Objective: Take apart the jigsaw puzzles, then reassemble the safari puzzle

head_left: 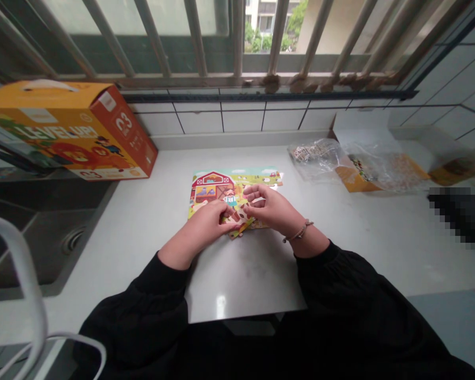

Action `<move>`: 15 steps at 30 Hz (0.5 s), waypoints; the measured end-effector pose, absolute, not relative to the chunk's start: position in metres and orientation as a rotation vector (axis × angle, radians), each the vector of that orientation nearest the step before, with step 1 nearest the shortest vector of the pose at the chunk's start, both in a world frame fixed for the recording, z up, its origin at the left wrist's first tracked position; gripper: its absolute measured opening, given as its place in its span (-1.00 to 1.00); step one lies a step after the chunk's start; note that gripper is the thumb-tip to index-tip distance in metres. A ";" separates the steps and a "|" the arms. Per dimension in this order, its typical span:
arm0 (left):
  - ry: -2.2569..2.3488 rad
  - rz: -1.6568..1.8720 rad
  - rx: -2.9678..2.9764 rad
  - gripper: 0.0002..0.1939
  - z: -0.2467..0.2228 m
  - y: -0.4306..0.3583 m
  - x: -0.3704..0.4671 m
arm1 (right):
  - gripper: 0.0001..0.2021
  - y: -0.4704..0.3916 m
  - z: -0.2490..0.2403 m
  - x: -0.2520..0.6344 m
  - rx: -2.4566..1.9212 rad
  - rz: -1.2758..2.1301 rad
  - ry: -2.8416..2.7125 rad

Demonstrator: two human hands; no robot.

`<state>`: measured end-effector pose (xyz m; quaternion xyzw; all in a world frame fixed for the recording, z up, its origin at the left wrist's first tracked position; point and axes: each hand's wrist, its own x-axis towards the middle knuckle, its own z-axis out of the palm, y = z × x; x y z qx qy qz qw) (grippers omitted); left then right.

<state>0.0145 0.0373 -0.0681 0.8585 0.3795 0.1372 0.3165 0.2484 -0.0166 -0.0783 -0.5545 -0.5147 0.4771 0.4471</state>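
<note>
A farm jigsaw puzzle [211, 182] with a red barn lies on the white countertop, mostly joined, with an uneven right edge. Over its lower left part rests my left hand [208, 219], fingers curled and thumb against a jigsaw piece [239, 231] at the bottom edge. That piece sits tilted, and its lower corner sticks out past the puzzle. My right hand [275, 208] comes in from the right, thumb and forefinger pinched at a brown-spotted jigsaw piece [243, 214]. Whether the two pieces are joined, I cannot tell. The hands cover the puzzle's lower middle.
An orange carton [75, 129] with a handle stands at the back left, beside the dark sink [31, 232]. Toward the back right lie a clear plastic bag [316, 153] and an opened yellow box [360, 179] under plastic film. A white tube [27, 279] curves at the lower left.
</note>
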 end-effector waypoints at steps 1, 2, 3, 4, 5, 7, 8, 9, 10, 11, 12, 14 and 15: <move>1.002 0.359 2.229 -0.79 -0.067 0.037 0.014 | -0.57 -0.017 -0.077 0.249 -1.375 1.188 -1.267; 1.010 0.358 2.182 -0.76 -0.067 0.037 0.013 | -0.56 -0.018 -0.076 0.249 -1.382 1.193 -1.263; 1.020 0.368 2.117 -0.73 -0.066 0.036 0.013 | -0.57 -0.018 -0.075 0.249 -1.387 1.209 -1.260; 1.026 0.389 2.032 -0.70 -0.065 0.035 0.013 | -0.58 -0.018 -0.074 0.249 -1.379 1.246 -1.260; 1.028 0.423 1.930 -0.68 -0.063 0.034 0.013 | -0.61 -0.019 -0.073 0.249 -1.355 1.298 -1.261; 1.010 0.496 1.694 -0.62 -0.061 0.032 0.014 | -0.68 -0.019 -0.070 0.250 -1.268 1.398 -1.260; 0.997 0.524 1.582 -0.60 -0.059 0.031 0.015 | -0.69 -0.019 -0.068 0.250 -1.217 1.426 -1.253; 0.988 0.539 1.493 -0.57 -0.057 0.029 0.015 | -0.69 -0.019 -0.067 0.250 -1.173 1.431 -1.237; 0.983 0.545 1.434 -0.55 -0.055 0.028 0.016 | -0.67 -0.020 -0.065 0.250 -1.144 1.417 -1.212; 0.980 0.548 1.402 -0.54 -0.053 0.027 0.016 | -0.65 -0.020 -0.064 0.250 -1.128 1.395 -1.180; 0.973 0.547 1.390 -0.54 -0.050 0.026 0.017 | -0.63 -0.020 -0.064 0.250 -1.123 1.375 -1.144; 0.944 0.551 1.384 -0.56 -0.047 0.024 0.017 | -0.61 -0.019 -0.064 0.251 -1.149 1.345 -1.086; 0.924 0.557 1.374 -0.57 -0.046 0.023 0.017 | -0.62 -0.019 -0.064 0.251 -1.177 1.332 -1.072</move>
